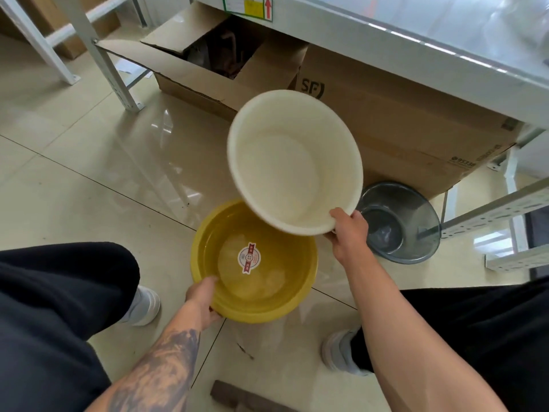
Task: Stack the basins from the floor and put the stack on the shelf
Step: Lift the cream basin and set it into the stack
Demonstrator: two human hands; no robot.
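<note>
A yellow basin (285, 281) with a round sticker in its bottom sits low between my feet. My left hand (202, 298) grips its near left rim, fingers inside. A white basin (291, 162) hangs tilted in the air above and behind the yellow one, its mouth facing me. My right hand (349, 233) holds it by the lower right rim. A see-through grey basin (413, 233) stands upright on the floor to the right, touched by neither hand. The grey metal shelf (416, 55) runs across the upper right.
Cardboard boxes (401, 123) sit under the shelf, one open at the back. White rack legs (98, 55) stand at upper left, and another rack beam (499, 212) at right. My shoes and dark trousers flank the basins. A dark flat piece (237, 396) lies on the tiles near me.
</note>
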